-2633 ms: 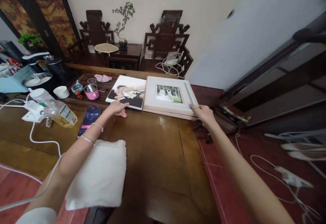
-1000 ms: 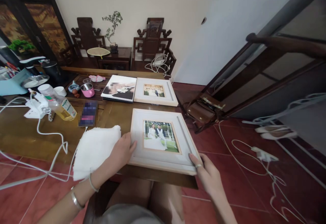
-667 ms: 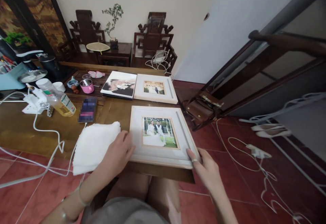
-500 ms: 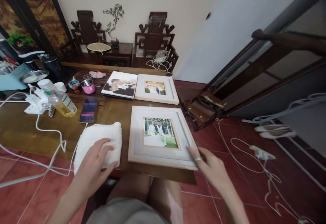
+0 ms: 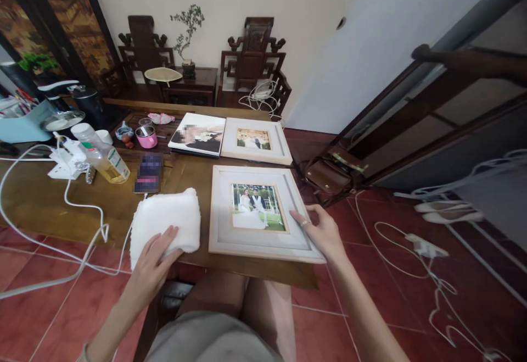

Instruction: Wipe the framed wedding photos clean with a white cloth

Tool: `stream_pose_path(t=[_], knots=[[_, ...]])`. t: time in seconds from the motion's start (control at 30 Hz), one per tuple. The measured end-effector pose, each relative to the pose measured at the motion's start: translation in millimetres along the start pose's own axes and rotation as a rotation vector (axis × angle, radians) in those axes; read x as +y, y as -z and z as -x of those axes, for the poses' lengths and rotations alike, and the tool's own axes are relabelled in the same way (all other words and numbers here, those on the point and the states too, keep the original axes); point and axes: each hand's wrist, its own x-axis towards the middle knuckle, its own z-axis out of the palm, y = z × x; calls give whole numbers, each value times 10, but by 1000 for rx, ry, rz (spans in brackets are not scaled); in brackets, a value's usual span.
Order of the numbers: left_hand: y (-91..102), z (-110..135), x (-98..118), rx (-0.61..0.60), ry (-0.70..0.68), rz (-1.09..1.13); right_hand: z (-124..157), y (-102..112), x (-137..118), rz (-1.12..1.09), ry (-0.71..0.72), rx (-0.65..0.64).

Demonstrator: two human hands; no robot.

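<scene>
A pale wood picture frame [image 5: 263, 249] with a white mat and a photo of a couple in wedding clothes lies near the table's front edge. My right hand [image 5: 323, 233] grips its right side, thumb on the front face; the fingers behind the edge are partly hidden. To the left is a folded white fluffy cloth [image 5: 171, 213]. On its near part rests my left hand [image 5: 155, 257], fingers stretched out and holding nothing. Behind stands a second similar frame [image 5: 281, 145], beside a white square photo panel [image 5: 197, 133].
A phone [image 5: 148, 171] on a cable lies beyond the cloth. Further left are a bottle of yellow liquid [image 5: 111, 161], a white power strip [image 5: 66, 161] and a pink cup [image 5: 147, 138]. A brown bag [image 5: 331, 174] is right of the table; cables trail across the tiled floor.
My right hand has slid up the frame's right edge and closed around it. My left hand has drawn back toward the cloth's near edge, its fingers flatter. The view has shifted slightly.
</scene>
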Motion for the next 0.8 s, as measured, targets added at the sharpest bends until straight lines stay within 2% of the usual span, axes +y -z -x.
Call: stream_pose_path(t=[0.13,0.23,0.37,0.47,0.6,0.67,0.73,0.8], knots=[[-32,-24,27,38,53,-26,18,-110,-5,-116,139,64],[-41,-124,90,-15,107,-99,32,-160,-25,-122,225,59],[-80,-298,97,-79,170,-173,55,-180,-59,-130,236,67],[-76,-445,13,46,214,-132,69,-200,-92,-146,239,63],[37,-785,-113,385,374,-114,82,-254,-142,-175,249,37],[78,-1008,-173,497,362,-139,87,-297,-173,-183,256,30],[56,-1223,-227,492,264,-130,90,-352,-210,-190,269,23],[-35,-1389,-263,368,145,-90,92,-414,-251,-203,283,8]])
